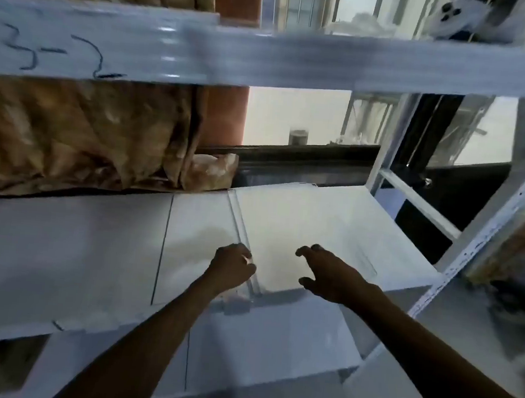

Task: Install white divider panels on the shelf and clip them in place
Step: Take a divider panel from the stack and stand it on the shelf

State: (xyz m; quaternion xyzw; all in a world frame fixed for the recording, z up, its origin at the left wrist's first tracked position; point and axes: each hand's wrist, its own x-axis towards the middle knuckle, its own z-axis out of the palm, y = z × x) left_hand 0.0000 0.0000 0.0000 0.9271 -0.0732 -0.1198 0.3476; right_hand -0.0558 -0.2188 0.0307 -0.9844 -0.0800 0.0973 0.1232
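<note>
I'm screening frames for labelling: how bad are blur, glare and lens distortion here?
Head view: the upper shelf beam is streaked by motion blur. The window is blown out white and backlights the scene. The white panel, left hand and right hand are soft but legible. The right upright leans strongly, probably from wide-angle distortion.

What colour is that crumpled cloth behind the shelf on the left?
The cloth is golden brown with paler mottled patches, seen best in the head view.
</note>
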